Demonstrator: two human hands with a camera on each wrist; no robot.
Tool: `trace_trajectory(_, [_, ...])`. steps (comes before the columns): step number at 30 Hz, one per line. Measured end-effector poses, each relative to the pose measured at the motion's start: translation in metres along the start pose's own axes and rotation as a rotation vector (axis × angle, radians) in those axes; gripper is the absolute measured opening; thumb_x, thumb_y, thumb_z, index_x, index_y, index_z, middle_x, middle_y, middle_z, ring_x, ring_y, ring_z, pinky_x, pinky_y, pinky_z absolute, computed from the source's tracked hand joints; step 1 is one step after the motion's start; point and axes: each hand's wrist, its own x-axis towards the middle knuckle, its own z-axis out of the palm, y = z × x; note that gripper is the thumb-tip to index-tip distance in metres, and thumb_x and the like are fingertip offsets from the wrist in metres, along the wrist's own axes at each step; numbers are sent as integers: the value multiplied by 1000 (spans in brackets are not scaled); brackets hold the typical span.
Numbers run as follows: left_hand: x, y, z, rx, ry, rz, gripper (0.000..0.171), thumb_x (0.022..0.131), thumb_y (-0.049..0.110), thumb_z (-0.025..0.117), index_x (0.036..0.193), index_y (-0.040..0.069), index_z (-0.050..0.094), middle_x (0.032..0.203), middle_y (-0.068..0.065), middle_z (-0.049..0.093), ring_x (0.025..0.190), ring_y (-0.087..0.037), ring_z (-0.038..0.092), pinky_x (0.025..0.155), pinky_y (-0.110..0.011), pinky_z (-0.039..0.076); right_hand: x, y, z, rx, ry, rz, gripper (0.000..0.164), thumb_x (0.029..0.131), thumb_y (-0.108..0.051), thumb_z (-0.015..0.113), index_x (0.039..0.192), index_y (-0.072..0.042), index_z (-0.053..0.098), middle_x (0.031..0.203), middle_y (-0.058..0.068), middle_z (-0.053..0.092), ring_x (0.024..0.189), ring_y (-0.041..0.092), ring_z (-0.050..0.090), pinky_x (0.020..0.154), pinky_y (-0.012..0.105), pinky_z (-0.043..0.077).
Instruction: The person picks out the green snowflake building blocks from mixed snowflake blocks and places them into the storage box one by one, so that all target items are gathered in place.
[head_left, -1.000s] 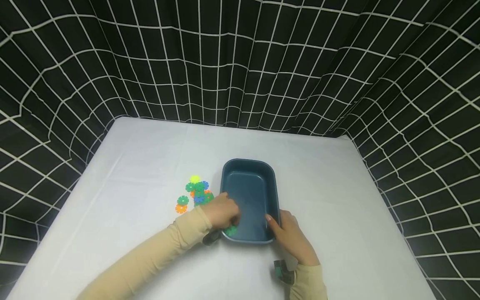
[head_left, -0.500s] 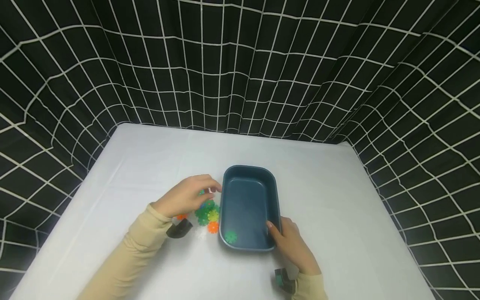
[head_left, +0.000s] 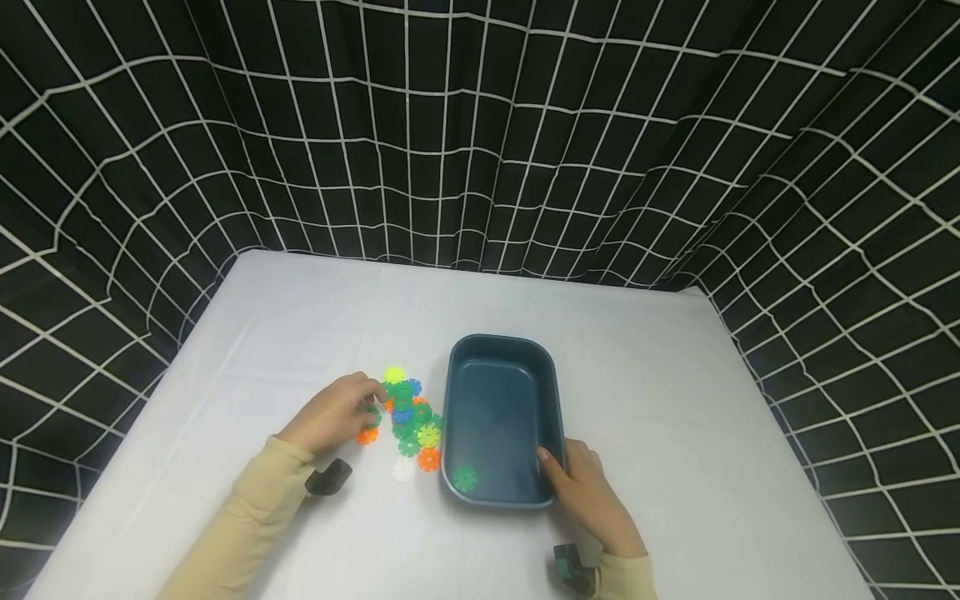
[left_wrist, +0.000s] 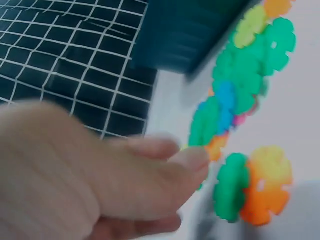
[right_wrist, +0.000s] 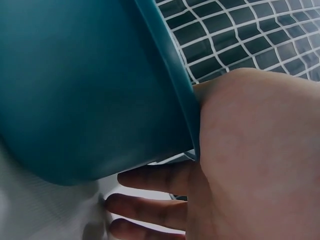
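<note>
Several colourful plastic snowflake discs (head_left: 402, 404) lie in a loose heap left of a dark teal plastic tray (head_left: 498, 417). One green snowflake disc (head_left: 465, 478) rests inside the tray's near left corner. My left hand (head_left: 333, 412) hovers at the heap's left side, fingers loosely bent. In the left wrist view, a green disc (left_wrist: 231, 187) and an orange disc (left_wrist: 267, 192) lie just beyond the thumb, apart from it; nothing shows in the fingers. My right hand (head_left: 592, 492) grips the tray's right side, thumb over the rim (right_wrist: 172, 75) and fingers outside below it.
A white cloth covers the table (head_left: 315, 333). A black curtain with a white grid (head_left: 465, 125) stands behind and along both sides. A pale, whitish disc (head_left: 403, 470) lies near the tray's lower left. Dark wrist devices (head_left: 328, 477) sit at both wrists.
My left hand has moved out of the tray and leftward across the heap to its left side. A green disc stays behind in the tray. My right hand keeps its grip.
</note>
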Motion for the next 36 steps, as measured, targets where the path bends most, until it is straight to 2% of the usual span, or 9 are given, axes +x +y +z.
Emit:
trace_trajectory(5, [-2, -6, 2, 10, 24, -81, 28, 77, 13, 77, 102, 8, 66, 94, -3, 59, 89, -21, 56, 78, -38, 49, 0, 1, 1, -3, 3, 5, 55, 99, -40, 48, 127, 6, 53, 118, 20, 57, 114, 34, 47, 97, 56, 39])
trace_trajectory(9, [-5, -8, 5, 0, 25, -85, 28, 75, 13, 79, 100, 6, 67, 91, -3, 57, 85, -19, 52, 77, -37, 47, -2, 0, 0, 3, -3, 10, 55, 99, -40, 48, 127, 6, 53, 119, 19, 56, 114, 33, 47, 97, 56, 40])
trace_trajectory(18, [-1, -11, 11, -36, 72, -10, 25, 73, 5, 80, 89, 12, 62, 84, 1, 60, 79, -15, 54, 72, -32, 47, -3, 3, 0, 14, -3, 21, 58, 99, -43, 47, 128, 6, 52, 120, 19, 56, 115, 33, 47, 98, 56, 40])
trace_trajectory(23, [-1, -6, 4, -96, 81, -7, 21, 76, -3, 74, 87, 12, 64, 79, 1, 60, 73, -14, 52, 68, -30, 46, -1, 3, 2, 11, 0, 26, 58, 99, -43, 46, 129, 6, 51, 120, 19, 56, 115, 33, 47, 99, 55, 40])
trace_trajectory(28, [1, 4, -6, -151, 70, -8, 17, 81, -2, 69, 92, 10, 66, 80, 1, 59, 72, -15, 50, 67, -30, 44, -1, 2, 3, 12, 1, 33, 57, 99, -43, 46, 127, 7, 52, 117, 18, 56, 114, 32, 48, 99, 56, 40])
trace_trajectory(34, [10, 21, -11, -203, 58, 107, 23, 81, -6, 65, 99, 8, 70, 84, -1, 63, 78, -14, 55, 71, -30, 48, -1, 3, 4, -5, 14, 32, 58, 99, -44, 44, 127, 6, 52, 117, 18, 56, 114, 32, 48, 99, 55, 40])
trace_trajectory(36, [13, 27, -11, -236, 52, 126, 24, 82, -6, 63, 99, 10, 69, 85, -1, 64, 79, -15, 56, 72, -30, 49, -1, 3, 4, -2, 15, 28, 58, 99, -44, 44, 126, 6, 53, 116, 18, 57, 113, 32, 49, 99, 54, 41])
